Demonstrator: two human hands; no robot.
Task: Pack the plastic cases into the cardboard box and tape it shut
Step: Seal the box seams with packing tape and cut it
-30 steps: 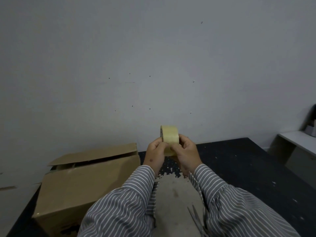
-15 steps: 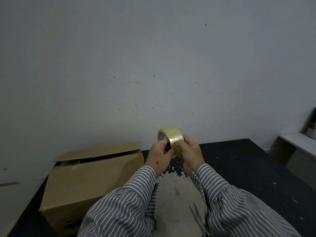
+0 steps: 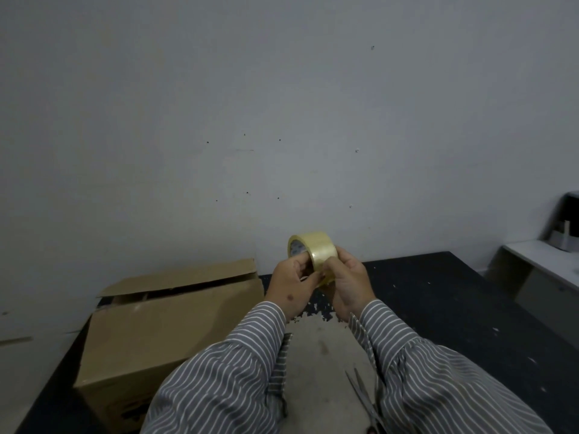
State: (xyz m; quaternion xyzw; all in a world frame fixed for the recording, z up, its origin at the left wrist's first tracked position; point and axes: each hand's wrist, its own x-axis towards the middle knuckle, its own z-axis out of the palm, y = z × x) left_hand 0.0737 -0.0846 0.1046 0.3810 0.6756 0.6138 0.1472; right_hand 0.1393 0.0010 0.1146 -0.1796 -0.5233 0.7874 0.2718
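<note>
A roll of clear yellowish packing tape (image 3: pixel 315 250) is held up in front of the wall, above the dark table (image 3: pixel 454 308). My left hand (image 3: pixel 291 288) grips its left side with fingers curled into the core. From the right, my right hand (image 3: pixel 349 283) pinches the roll's lower edge. A brown cardboard box (image 3: pixel 163 336) stands at the left of the table, its near top flap down and its far flap slightly raised. No plastic cases are visible.
Scissors (image 3: pixel 363 399) lie on the worn pale patch of the table between my sleeves. A white shelf (image 3: pixel 545 261) with a dark object (image 3: pixel 567 223) stands at the far right. The plain wall runs close behind the table.
The roll has turned in my hands, so its open core now faces left toward me. Both hands shifted slightly to the right with it.
</note>
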